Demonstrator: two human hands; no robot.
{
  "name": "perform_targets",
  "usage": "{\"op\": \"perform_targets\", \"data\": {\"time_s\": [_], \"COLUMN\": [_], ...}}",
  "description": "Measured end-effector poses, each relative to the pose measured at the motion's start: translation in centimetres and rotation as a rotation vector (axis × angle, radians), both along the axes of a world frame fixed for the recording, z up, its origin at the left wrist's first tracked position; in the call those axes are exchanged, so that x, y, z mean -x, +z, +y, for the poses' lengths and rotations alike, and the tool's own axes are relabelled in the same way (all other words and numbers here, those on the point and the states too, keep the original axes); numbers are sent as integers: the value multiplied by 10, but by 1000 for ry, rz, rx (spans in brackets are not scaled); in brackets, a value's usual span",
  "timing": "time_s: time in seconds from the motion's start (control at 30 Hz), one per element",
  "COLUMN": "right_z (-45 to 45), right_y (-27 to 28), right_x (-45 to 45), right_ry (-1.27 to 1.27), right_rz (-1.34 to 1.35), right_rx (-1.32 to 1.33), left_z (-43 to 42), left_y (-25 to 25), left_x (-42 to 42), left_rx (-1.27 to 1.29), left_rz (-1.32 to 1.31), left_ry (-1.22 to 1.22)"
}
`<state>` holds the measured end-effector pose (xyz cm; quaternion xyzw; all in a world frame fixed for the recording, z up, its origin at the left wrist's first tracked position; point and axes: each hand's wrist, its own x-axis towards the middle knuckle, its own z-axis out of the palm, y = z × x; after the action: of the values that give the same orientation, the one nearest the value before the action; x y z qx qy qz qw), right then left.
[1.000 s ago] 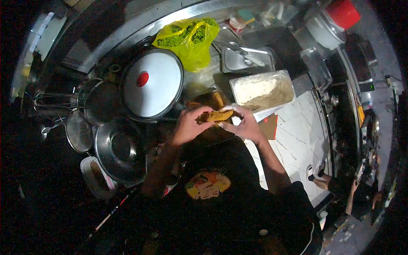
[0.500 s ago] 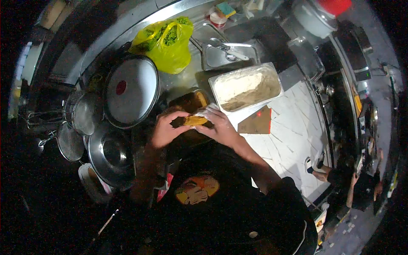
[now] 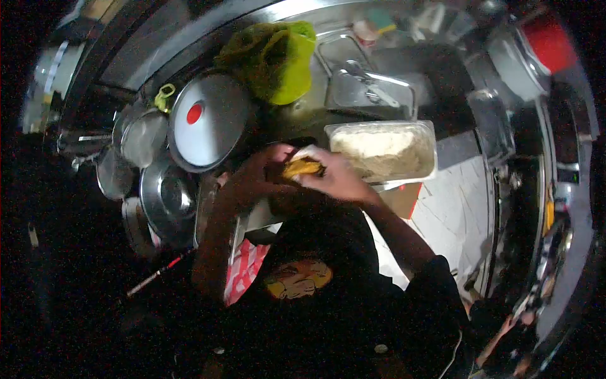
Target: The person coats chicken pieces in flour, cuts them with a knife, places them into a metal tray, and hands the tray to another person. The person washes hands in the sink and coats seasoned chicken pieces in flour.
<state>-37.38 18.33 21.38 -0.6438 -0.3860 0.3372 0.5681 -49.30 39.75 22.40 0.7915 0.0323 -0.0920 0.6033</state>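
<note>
A yellow-orange piece of food (image 3: 302,168), its exact kind unclear, is between my hands. My right hand (image 3: 338,175) grips it from the right, with white powder on the fingers. My left hand (image 3: 273,159) closes on its left side, mostly in shadow and blurred. Just right of my right hand stands a metal pan (image 3: 433,155) holding pale flour (image 3: 379,144), hollowed toward its near side. The container seen earlier beneath my hands is now lost in the dark.
Behind my hands lies a yellow-green plastic bag (image 3: 293,79). A large round pan (image 3: 208,136) leans at left, near a metal bowl (image 3: 165,196) and strainers (image 3: 144,139). Tongs (image 3: 379,91) rest on a metal tray (image 3: 341,95). A cardboard box (image 3: 403,201) sits below the flour pan.
The view has turned, so the surroundings sit further right and the near surfaces look darker. Both hands stay around the yellow-orange piece, now nearer the flour pan's left end.
</note>
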Motion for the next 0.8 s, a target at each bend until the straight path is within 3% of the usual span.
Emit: {"op": "perform_targets", "data": {"time_s": [0.1, 0.17, 0.23, 0.3, 0.4, 0.5, 0.7, 0.8], "right_z": [-1, -2, -6, -9, -11, -15, -50, -87], "right_y": [-5, -33, -17, 7, 20, 19, 48, 61], "right_x": [-24, -31, -36, -41, -42, -37, -27, -26], "right_ry": [-7, -73, -132, -213, -308, -432, -590, -712], "right_rz": [241, 287, 188, 126, -10, 40, -16, 3], "right_rx": [75, 55, 91, 198, 189, 187, 165, 204], "left_z": [4, 12, 21, 31, 37, 65, 42, 32], "left_y": [-16, -40, -52, -58, -54, -139, -186, -244], "left_x": [-22, -28, -25, -15, -7, 1, -6, -16], "left_rx": [458, 134, 150, 516, -127, -480, -655, -597], "left_rz": [353, 146, 97, 196, 69, -194, 62, -22], "left_ry": [32, 75, 188, 375, 310, 140, -97, 22]}}
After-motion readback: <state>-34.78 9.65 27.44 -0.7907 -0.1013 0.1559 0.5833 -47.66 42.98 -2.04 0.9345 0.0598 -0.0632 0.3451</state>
